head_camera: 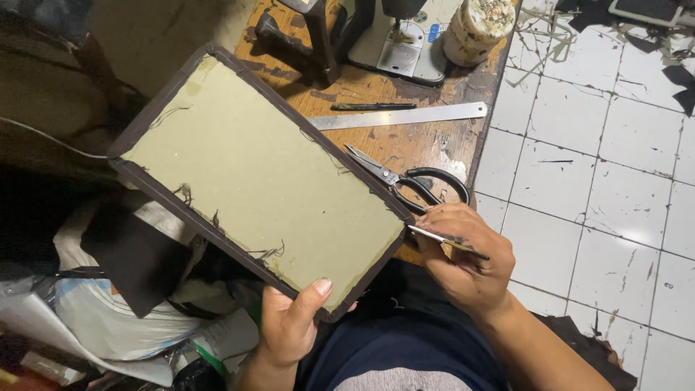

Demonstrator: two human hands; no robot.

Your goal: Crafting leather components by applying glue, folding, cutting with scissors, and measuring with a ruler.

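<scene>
Olive board with dark fabric edging (260, 174) is gripped at frame bottom by left hand (289, 322), fingers closed; thin blade (447, 242) is pinched shut in right hand (467, 257), lower right, scissors (405, 181) just above.

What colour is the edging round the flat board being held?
Dark brown edging round an olive-green board, clearest in the head view.

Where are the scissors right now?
In the head view the scissors lie on the wooden table, right of centre, blades partly under the board's right edge, just above the right hand and below the steel ruler.
</scene>
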